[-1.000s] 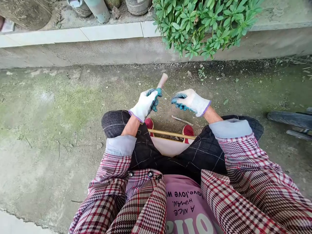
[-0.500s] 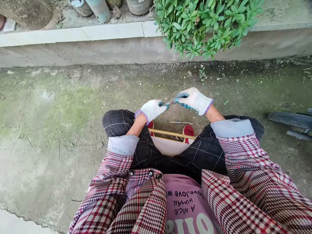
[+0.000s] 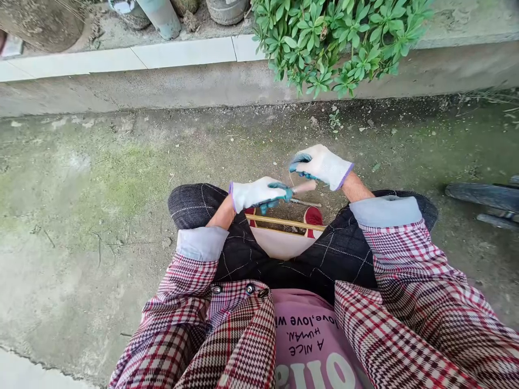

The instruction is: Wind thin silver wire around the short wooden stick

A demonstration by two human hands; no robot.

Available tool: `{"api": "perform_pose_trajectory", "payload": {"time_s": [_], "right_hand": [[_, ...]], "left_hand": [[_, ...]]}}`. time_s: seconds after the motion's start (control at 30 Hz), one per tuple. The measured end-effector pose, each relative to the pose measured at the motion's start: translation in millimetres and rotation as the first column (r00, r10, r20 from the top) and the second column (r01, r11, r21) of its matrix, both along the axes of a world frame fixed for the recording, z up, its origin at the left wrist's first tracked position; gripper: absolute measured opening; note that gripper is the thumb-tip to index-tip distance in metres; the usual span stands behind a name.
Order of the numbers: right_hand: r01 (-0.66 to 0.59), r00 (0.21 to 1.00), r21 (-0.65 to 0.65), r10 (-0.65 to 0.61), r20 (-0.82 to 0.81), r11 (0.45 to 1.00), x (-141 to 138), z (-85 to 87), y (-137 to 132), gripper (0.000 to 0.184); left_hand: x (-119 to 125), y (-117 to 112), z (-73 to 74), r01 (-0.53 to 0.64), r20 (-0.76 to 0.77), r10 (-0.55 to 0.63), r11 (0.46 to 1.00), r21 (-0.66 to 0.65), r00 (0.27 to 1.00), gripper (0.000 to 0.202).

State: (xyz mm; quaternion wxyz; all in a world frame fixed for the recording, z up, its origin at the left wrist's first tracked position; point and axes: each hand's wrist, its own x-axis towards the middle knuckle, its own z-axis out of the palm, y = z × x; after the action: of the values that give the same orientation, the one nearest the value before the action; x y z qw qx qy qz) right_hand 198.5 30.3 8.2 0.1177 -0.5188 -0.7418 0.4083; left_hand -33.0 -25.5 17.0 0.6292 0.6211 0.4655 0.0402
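My left hand point(image 3: 263, 194), in a white glove with teal-coated fingers, is closed round a short, blurred stick-like piece point(image 3: 304, 187) with a pinkish-brown end pointing right. Motion smears it, so its kind does not show. Above and to the right, my right hand point(image 3: 322, 166) wears a matching glove. Its fingers are curled together, and a thin pale strand point(image 3: 290, 177) hangs from the fingertips. The hands are apart. On the ground beneath lies a thin stick point(image 3: 307, 203), partly behind the left glove.
A yellowish bar point(image 3: 284, 221) runs between my knees, near a red shoe point(image 3: 313, 217). Ahead is a low concrete wall point(image 3: 162, 92) topped with white tiles, pots point(image 3: 227, 11) and a leafy bush point(image 3: 344, 43). A dark wheel point(image 3: 482, 199) stands at right.
My left hand has moved down and slightly right, carrying the stick-like piece away from my right fingers. Both hands met at it before. The right hand has barely moved; the strand now shows.
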Motion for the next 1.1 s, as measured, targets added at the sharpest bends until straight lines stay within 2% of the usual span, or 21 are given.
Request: {"api": "perform_pose_trajectory", "payload": {"time_s": [0.03,0.1,0.17,0.23,0.27,0.33,0.4,0.43,0.5,0.57,0.63,0.7,0.73,0.8,0.83,0.9,0.97,1.0,1.03,1.1], "right_hand": [[-0.022,0.999,0.010,0.022,0.025,1.000,-0.8,1.4,-1.3,0.012],[-0.029,0.998,-0.003,0.029,0.055,1.000,-3.7,5.1,-5.2,0.013],[0.003,1.000,-0.052,-0.001,0.029,0.999,-7.4,8.9,-9.5,0.015],[0.053,0.998,-0.130,-0.058,-0.034,0.990,-10.6,11.7,-12.5,0.017],[0.078,0.994,-0.170,-0.091,-0.068,0.982,-11.8,12.6,-13.2,0.016],[0.117,0.981,-0.227,-0.148,-0.127,0.967,-13.0,13.3,-13.4,0.013],[0.139,0.970,-0.252,-0.184,-0.162,0.958,-12.8,12.5,-12.3,0.010],[0.142,0.966,-0.257,-0.190,-0.173,0.956,-12.3,11.7,-11.3,0.010],[0.148,0.966,-0.252,-0.195,-0.171,0.956,-10.5,9.8,-9.1,0.012],[0.140,0.973,-0.205,-0.173,-0.153,0.969,-8.0,7.9,-6.7,0.014],[0.100,0.985,-0.120,-0.115,-0.128,0.988,-6.0,6.2,-5.3,0.011],[0.033,0.996,-0.049,-0.037,-0.086,0.998,-5.8,4.4,-5.9,0.008],[0.005,0.998,-0.035,-0.007,-0.058,0.999,-6.7,3.5,-7.0,0.008],[-0.013,1.000,-0.053,0.012,-0.016,0.999,-10.0,2.1,-10.4,0.011],[-0.004,1.000,-0.081,0.002,-0.015,0.997,-12.1,2.0,-12.2,0.012],[0.045,0.997,-0.145,-0.055,-0.061,0.988,-15.9,3.3,-15.1,0.013],[0.105,0.983,-0.212,-0.134,-0.125,0.972,-18.1,6.5,-16.5,0.011],[0.129,0.974,-0.240,-0.168,-0.153,0.962,-18.5,8.3,-16.5,0.010],[0.145,0.965,-0.264,-0.195,-0.174,0.954,-18.3,10.0,-16.2,0.010],[0.161,0.956,-0.287,-0.222,-0.194,0.944,-16.4,11.7,-14.6,0.012]], "left_hand": [[1.1,1.5,-5.3,0.053,-0.105,-0.050,0.998,0.032,0.993,0.031],[0.7,8.1,-16.0,0.104,-0.302,-0.049,0.980,0.171,0.952,0.031],[-2.2,16.8,-24.0,0.044,-0.395,0.098,0.941,0.335,0.914,0.032],[-5.2,24.3,-26.3,-0.153,-0.320,0.300,0.898,0.412,0.899,0.031],[-6.1,26.7,-24.9,-0.283,-0.235,0.396,0.872,0.398,0.888,0.031],[-7.3,28.0,-18.0,-0.496,-0.039,0.527,0.820,0.287,0.849,0.036],[-8.6,24.7,-7.3,-0.566,0.121,0.553,0.810,0.153,0.824,0.046],[-9.7,21.8,-1.8,-0.552,0.176,0.531,0.828,0.101,0.829,0.051],[-11.9,15.1,7.6,-0.453,0.260,0.437,0.892,0.003,0.861,0.058],[-12.7,8.9,12.2,-0.264,0.284,0.278,0.961,-0.089,0.918,0.058],[-11.0,5.3,10.4,-0.073,0.187,0.095,0.990,-0.120,0.978,0.048],[-7.7,5.8,3.0,0.039,-0.038,-0.040,0.999,-0.031,0.998,0.034],[-6.1,7.6,-1.9,0.067,-0.166,-0.057,0.996,0.057,0.985,0.029],[-4.2,13.6,-11.6,0.076,-0.349,0.019,0.964,0.255,0.937,0.030],[-4.0,17.0,-15.2,0.031,-0.374,0.102,0.943,0.331,0.922,0.030],[-5.0,22.7,-17.8,-0.181,-0.288,0.306,0.903,0.389,0.907,0.029],[-7.4,24.9,-13.2,-0.438,-0.089,0.481,0.849,0.296,0.872,0.031],[-9.0,24.3,-8.7,-0.517,0.012,0.527,0.829,0.214,0.850,0.034],[-10.7,22.8,-3.4,-0.548,0.104,0.538,0.827,0.129,0.836,0.039],[-13.9,17.5,7.6,-0.466,0.253,0.451,0.885,-0.001,0.856,0.048]]}}
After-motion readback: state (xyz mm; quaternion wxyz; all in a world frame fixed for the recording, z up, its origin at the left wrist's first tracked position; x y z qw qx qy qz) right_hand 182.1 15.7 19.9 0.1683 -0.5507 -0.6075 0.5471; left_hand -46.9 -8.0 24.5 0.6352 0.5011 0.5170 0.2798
